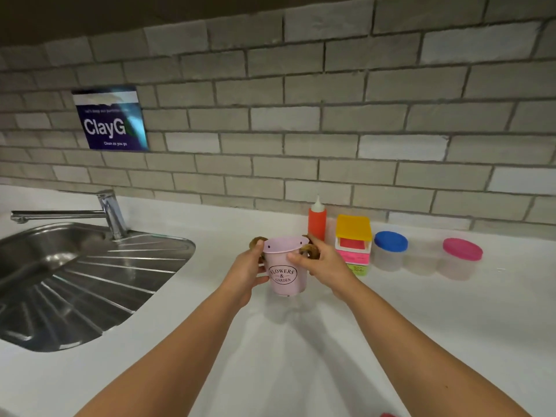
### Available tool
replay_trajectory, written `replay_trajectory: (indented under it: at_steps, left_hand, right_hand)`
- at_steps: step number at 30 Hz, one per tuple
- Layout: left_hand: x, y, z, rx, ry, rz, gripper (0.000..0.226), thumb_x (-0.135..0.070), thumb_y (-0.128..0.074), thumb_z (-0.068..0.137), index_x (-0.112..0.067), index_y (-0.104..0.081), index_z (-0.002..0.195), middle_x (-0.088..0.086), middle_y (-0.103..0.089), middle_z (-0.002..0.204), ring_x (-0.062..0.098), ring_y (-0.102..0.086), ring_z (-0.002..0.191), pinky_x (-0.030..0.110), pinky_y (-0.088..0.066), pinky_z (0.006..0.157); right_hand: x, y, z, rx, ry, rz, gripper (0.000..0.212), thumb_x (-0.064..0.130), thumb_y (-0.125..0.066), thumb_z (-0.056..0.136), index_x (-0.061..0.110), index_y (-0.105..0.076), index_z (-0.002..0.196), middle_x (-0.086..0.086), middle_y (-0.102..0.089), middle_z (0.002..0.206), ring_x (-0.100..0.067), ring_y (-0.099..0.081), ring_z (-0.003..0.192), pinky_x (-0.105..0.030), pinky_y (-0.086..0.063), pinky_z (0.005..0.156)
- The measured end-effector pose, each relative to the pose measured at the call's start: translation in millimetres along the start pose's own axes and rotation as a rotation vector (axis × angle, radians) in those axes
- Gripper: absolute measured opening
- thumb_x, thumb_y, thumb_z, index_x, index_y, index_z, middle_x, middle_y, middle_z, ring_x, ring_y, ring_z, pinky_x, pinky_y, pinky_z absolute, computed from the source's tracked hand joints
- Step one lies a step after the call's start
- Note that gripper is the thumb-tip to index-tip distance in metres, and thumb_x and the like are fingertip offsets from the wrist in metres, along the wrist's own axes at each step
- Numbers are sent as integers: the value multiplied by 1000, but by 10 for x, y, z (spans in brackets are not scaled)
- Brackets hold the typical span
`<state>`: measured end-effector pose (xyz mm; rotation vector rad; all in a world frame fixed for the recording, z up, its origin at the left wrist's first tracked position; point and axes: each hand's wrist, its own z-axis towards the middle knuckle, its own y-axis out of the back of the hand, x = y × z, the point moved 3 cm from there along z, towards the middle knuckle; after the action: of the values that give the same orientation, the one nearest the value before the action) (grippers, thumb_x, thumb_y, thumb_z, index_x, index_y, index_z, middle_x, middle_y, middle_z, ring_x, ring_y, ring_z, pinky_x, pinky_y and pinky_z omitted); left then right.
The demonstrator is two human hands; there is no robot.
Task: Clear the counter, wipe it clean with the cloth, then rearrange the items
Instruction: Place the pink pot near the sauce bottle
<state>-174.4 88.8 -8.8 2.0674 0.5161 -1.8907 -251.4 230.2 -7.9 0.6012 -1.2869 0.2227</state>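
Observation:
A small pink bucket (285, 266) printed "Flowers & Garden", with brown rope handles, stands in the middle of the white counter (270, 356). My left hand (248, 273) grips its left side, thumb near the rim. My right hand (323, 263) holds its right side, fingers curled at the rope handle. Behind the bucket, along the wall, stand an orange squeeze bottle (316, 219), a stack of small boxes with a yellow lid (353, 236), a clear jar with a blue lid (390, 249) and a clear jar with a pink lid (461, 257). No cloth is in view.
A steel sink with a ribbed drainer (90, 281) and a chrome tap (108, 215) fills the left side. A grey brick wall with a blue sign (109, 118) backs the counter. A bit of something red (388, 414) shows at the bottom edge.

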Motion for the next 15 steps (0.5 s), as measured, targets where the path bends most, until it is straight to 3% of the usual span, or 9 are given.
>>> replay_trajectory:
  at_steps: [4, 7, 9, 12, 15]
  left_hand:
    - [57, 61, 251, -58, -35, -44, 31, -32, -39, 99, -13, -57, 115, 7, -60, 101, 22, -59, 91, 30, -51, 76]
    - [140, 67, 429, -78, -15, -96, 36, -31, -41, 99, -10, -54, 124, 9, -58, 116, 26, -55, 107, 35, -47, 86]
    - [139, 49, 559, -69, -17, -118, 35, -29, -39, 99, -9, -52, 126, 9, -56, 119, 26, -53, 109, 35, -46, 89]
    - [157, 30, 771, -54, -27, -128, 30, -28, -37, 100, -11, -54, 119, 11, -57, 117, 27, -54, 109, 36, -46, 92]
    - [201, 43, 1010, -21, -19, -136, 32, -29, -36, 101, -12, -55, 120, 13, -57, 123, 30, -53, 115, 37, -46, 94]
  right_hand:
    - [-107, -68, 201, 29, 22, 50, 44, 18, -72, 81, 10, -53, 119, -1, -61, 103, -11, -56, 95, -14, -48, 71]
    - [-204, -150, 297, 43, -9, 72, 57, 21, -72, 81, 15, -44, 131, 2, -58, 118, -11, -55, 106, -13, -48, 79]
    - [-282, -187, 392, 16, -46, 84, 63, 30, -67, 84, 23, -36, 139, 3, -54, 127, -13, -53, 115, -22, -46, 90]
    - [-415, -211, 578, -69, -117, 117, 53, 41, -46, 95, 28, -31, 144, 3, -43, 141, -20, -46, 127, -37, -39, 107]
    - [-524, -283, 808, -132, -177, 152, 55, 45, -36, 97, 29, -22, 148, 1, -31, 152, -22, -37, 135, -44, -33, 112]
